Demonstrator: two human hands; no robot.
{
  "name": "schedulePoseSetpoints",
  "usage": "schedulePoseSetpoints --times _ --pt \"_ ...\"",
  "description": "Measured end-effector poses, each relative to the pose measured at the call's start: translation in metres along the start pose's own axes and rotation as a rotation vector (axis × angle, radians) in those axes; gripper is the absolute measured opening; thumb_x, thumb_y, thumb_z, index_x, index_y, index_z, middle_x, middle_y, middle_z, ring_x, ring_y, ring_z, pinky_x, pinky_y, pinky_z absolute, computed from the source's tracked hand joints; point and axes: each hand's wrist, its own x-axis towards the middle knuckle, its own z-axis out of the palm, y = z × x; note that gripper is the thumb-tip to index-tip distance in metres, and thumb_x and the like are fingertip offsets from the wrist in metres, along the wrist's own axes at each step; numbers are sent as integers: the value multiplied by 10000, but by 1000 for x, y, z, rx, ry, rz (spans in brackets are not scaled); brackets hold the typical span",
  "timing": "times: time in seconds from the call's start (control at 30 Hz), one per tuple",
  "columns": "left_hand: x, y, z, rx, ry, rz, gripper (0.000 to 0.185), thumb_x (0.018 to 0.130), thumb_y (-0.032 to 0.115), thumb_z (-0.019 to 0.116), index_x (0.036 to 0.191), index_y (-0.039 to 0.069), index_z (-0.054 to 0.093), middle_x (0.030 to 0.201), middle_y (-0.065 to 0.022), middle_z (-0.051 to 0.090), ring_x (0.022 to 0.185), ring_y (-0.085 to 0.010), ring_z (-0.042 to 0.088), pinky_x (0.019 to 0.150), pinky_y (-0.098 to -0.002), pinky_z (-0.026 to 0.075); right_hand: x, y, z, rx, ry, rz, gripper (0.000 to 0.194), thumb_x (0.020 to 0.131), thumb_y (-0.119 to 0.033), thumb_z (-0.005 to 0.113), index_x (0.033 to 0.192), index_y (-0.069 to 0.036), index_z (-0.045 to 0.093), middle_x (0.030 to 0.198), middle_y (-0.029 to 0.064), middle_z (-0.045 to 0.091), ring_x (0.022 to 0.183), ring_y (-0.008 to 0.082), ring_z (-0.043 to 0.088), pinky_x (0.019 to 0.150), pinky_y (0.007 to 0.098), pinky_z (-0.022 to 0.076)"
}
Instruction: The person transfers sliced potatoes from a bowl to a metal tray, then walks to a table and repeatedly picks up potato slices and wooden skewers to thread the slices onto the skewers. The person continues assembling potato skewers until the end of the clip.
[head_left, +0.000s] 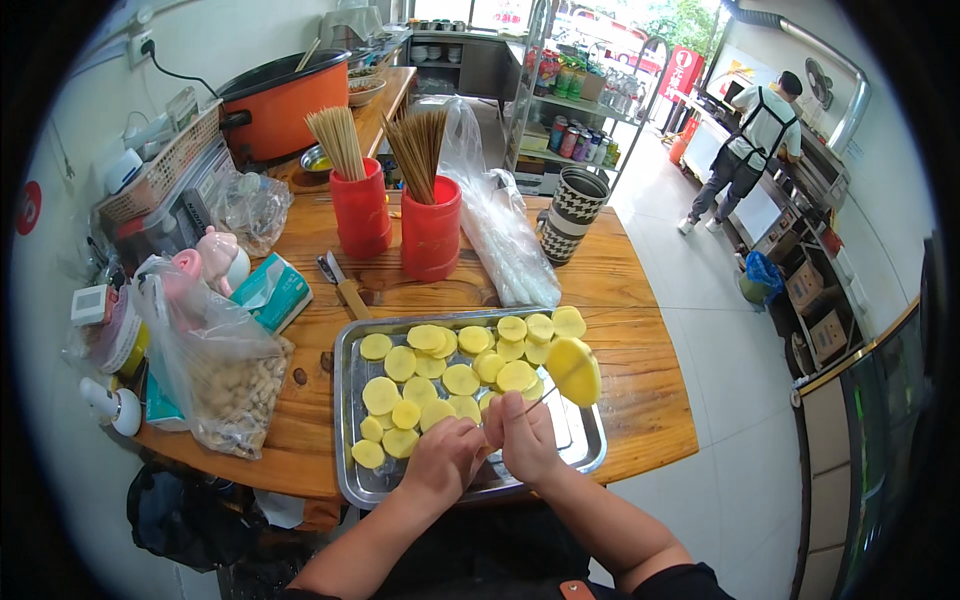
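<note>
My right hand (523, 435) grips a thin skewer (541, 399), which slants up to the right. At its upper end sits a round yellow slice (573, 372), apparently potato, raised above the right side of the tray. My left hand (448, 459) is curled right beside the right hand, over the tray's near edge. Its fingers hide whether it also holds the skewer's lower end. Many similar potato slices (400, 364) lie, some overlapping, on the rectangular metal tray (346, 480) under my hands.
Behind the tray stand two red cups (361, 217) of skewers, a plastic bag (517, 262) and a patterned tumbler (574, 217). A peeler (345, 289) lies nearby. Left are a bag of peanuts (225, 397) and a tissue pack (274, 289). A person (750, 150) stands at the far counter.
</note>
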Motion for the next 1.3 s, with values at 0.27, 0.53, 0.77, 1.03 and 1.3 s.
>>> schedulePoseSetpoints --times 0.27,0.53,0.77,1.03,1.3 --pt "5 3 -19 -396 -20 -333 112 833 106 705 913 44 657 846 -64 647 760 -212 620 692 -311 494 -11 -3 -29 120 218 -37 492 1071 -425 320 887 -30 547 807 119 624 761 161 598 731 270 485" --pt "39 0 -66 -1167 291 -599 218 967 172 637 1061 -18 684 915 -52 696 786 -106 646 720 -241 548 -63 -69 -26 -1080 -32 -382 436 865 -188 713 1238 0 588 1003 136 676 909 282 659 794 342 528" --pt "46 6 -68 -994 255 -561 243 975 202 625 1013 -28 694 857 -36 680 756 -84 625 689 -227 521 -81 -28 -22 -720 -233 245 148 955 -203 605 983 -71 665 682 118 650 621 305 649 573 374 503" --pt "9 39 -31 -795 -79 -549 212 940 159 646 1018 -36 674 816 -42 666 711 -85 576 645 -255 482 -70 -31 -17 -771 -35 301 177 928 -216 649 1026 -69 664 716 141 666 677 294 674 597 352 522" --pt "13 53 -30 -565 -115 -346 204 912 148 648 1047 -3 681 874 -119 683 658 -193 616 625 -291 485 -20 -25 -39 -45 101 165 210 982 -125 584 1040 60 665 967 97 712 922 122 657 796 241 512"
